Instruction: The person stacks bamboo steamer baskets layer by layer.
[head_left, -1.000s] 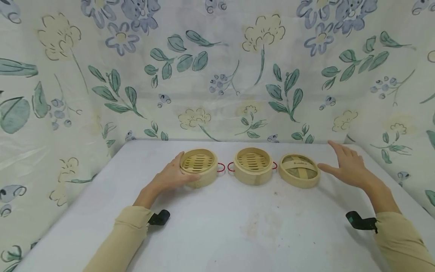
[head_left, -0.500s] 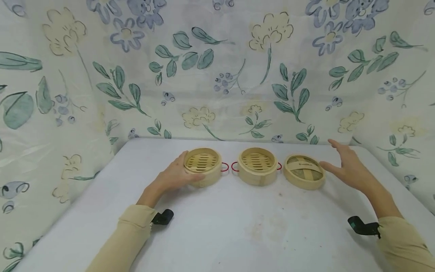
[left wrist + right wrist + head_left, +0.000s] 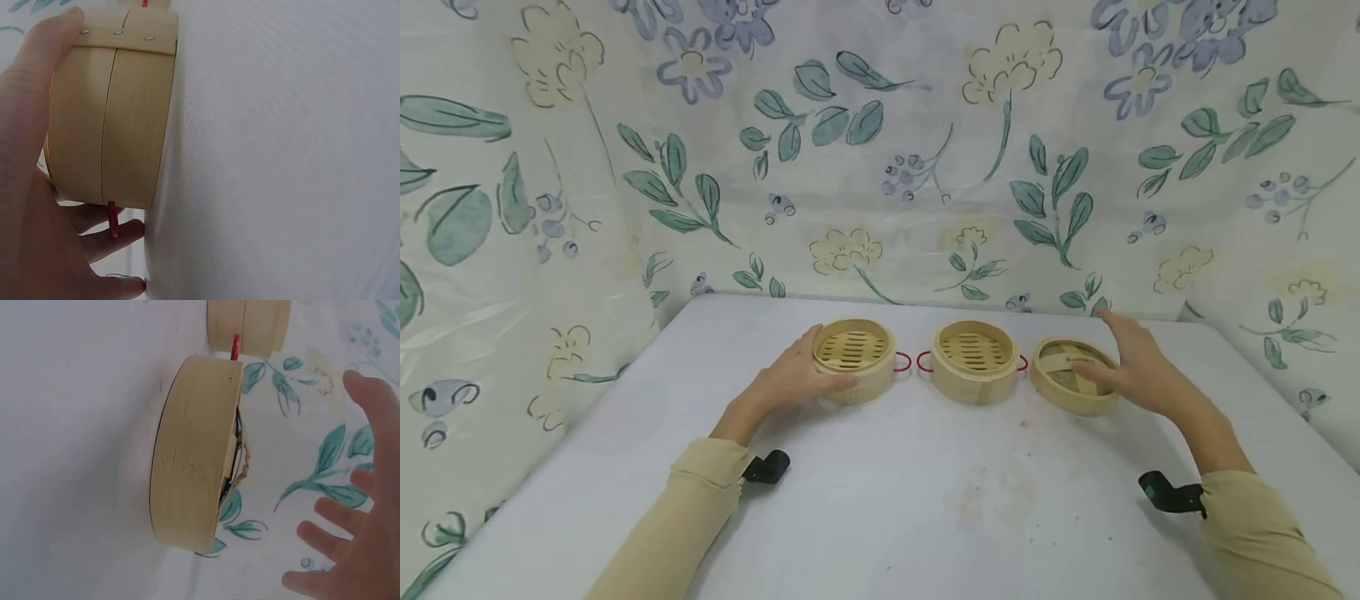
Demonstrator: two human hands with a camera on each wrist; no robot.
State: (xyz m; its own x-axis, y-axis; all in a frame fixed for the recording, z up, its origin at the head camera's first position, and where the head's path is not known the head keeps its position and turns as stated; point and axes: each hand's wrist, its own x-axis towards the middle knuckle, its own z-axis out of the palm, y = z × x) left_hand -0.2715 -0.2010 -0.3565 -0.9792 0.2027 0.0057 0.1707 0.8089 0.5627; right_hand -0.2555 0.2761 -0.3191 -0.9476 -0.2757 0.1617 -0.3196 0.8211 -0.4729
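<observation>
Two bamboo steamer baskets with slatted bottoms and red side handles stand on the white table. My left hand (image 3: 786, 379) holds the left steamer basket (image 3: 865, 387) from its left side, thumb along the front wall and fingers around the back. In the left wrist view, fingers reach past its red handle (image 3: 113, 219). The middle steamer basket (image 3: 973, 390) stands untouched. At the right lies a round bamboo steamer lid (image 3: 1075, 403) with a crossing strap. Above its right side hovers my right hand (image 3: 1150, 371), fingers spread and apart from the lid in the right wrist view (image 3: 356, 519).
A floral sheet (image 3: 880, 167) hangs behind the white table (image 3: 925, 500) and down both sides. Brownish stains and small specks mark the tabletop in front of the baskets. A black wrist camera (image 3: 767, 467) sticks out from the left sleeve, another (image 3: 1168, 493) from the right.
My right hand has moved left, from beside the lid to over its right part. The left hand stays at the left basket. The whole view has shifted slightly.
</observation>
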